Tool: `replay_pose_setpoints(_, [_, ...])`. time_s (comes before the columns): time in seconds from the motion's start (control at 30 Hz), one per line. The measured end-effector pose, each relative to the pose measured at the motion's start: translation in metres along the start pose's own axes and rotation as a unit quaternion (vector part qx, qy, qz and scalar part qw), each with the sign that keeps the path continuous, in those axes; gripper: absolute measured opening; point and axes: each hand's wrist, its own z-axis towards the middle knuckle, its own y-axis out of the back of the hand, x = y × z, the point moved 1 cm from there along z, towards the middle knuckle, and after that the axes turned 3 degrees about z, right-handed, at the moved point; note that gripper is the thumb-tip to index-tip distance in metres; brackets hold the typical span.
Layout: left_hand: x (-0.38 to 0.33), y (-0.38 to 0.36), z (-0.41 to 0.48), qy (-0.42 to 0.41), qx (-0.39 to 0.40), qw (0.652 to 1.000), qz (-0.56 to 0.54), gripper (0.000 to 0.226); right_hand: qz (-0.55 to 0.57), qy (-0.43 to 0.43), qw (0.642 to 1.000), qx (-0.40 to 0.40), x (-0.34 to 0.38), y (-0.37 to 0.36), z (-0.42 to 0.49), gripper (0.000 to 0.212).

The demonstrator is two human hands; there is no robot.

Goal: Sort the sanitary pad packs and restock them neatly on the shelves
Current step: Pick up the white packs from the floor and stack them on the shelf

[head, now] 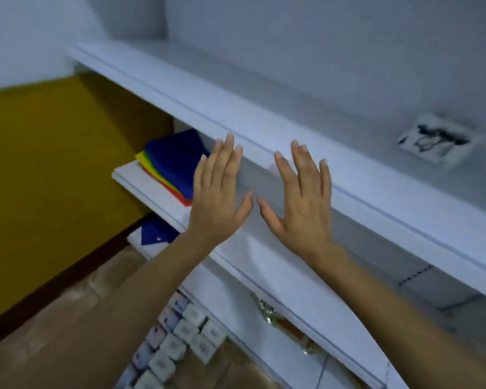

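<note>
Both of my hands are raised in front of white shelves, fingers straight and spread, holding nothing. My left hand [218,192] hovers before the gap under the upper shelf [264,127]. My right hand [302,197] is beside it, thumbs nearly touching. Below, near the frame's bottom, several small white and pale packs [180,338] lie in rows on a brown surface. The middle shelf [264,265] runs under my wrists.
A stack of coloured sheets, blue on top of yellow and red [174,164], lies at the left end of the middle shelf. A white pack with black print [435,140] sits on the upper shelf at right. Shiny gold-wrapped goods [286,327] lie under the middle shelf. A yellow wall [53,169] stands left.
</note>
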Motion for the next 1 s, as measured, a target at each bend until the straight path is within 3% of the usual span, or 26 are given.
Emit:
replay_pose_setpoints(0.13, [-0.088, -0.034, 0.067, -0.038, 0.007, 0.994, -0.103, 0.069, -0.035, -0.079, 0.994, -0.060, -0.072, 0.064, -0.002, 0.063])
replay_pose_setpoints(0.37, [-0.244, -0.108, 0.129, -0.134, 0.103, 0.968, -0.186, 0.074, -0.127, -0.186, 0.973, -0.058, -0.197, 0.164, -0.044, 0.063])
replay_pose_setpoints(0.5, [-0.298, -0.154, 0.145, -0.144, 0.137, 0.978, -0.064, 0.087, -0.168, -0.236, 0.957, -0.031, -0.255, 0.209, -0.073, 0.065])
replay_pose_setpoints(0.63, [-0.317, -0.189, 0.170, -0.063, 0.259, 0.958, 0.104, 0.100, -0.183, -0.252, 0.950, 0.014, -0.301, 0.237, -0.089, 0.068])
replay_pose_setpoints(0.77, [-0.307, -0.206, 0.180, 0.008, 0.325, 0.940, 0.101, 0.106, -0.192, -0.287, 0.933, 0.098, -0.341, 0.254, -0.094, 0.071])
replay_pose_setpoints(0.83, [-0.302, -0.209, 0.179, 0.008, 0.317, 0.941, 0.118, 0.098, -0.208, -0.315, 0.918, 0.119, -0.361, 0.259, -0.099, 0.076])
replay_pose_setpoints(0.93, [-0.299, -0.205, 0.186, -0.001, 0.240, 0.957, 0.163, 0.062, -0.196, -0.387, 0.891, 0.134, -0.389, 0.265, -0.104, 0.086])
replay_pose_setpoints(1.0, [-0.296, -0.206, 0.190, 0.007, 0.242, 0.956, 0.167, 0.053, -0.172, -0.435, 0.868, 0.163, -0.402, 0.265, -0.109, 0.091])
